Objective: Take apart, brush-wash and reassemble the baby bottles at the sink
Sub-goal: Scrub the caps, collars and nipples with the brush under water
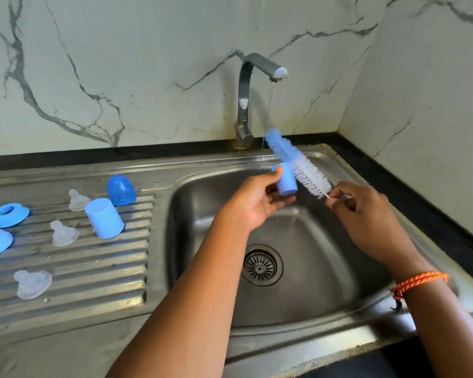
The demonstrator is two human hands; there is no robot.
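Overhead, left hand (260, 203) grips a blue bottle (286, 180) (no readable label); right hand (366, 211) pinches the brush (298, 162) handle under running water (268, 113)

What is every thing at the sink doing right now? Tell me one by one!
Tap: on, thin stream running.
Brush: held in the right hand, out of the bottle.
Bottle: held in the left hand over the sink.
Second bottle: mouth down on the drainboard.
Cap: off, standing.
Two rings: unscrewed.
Three teats: loose.
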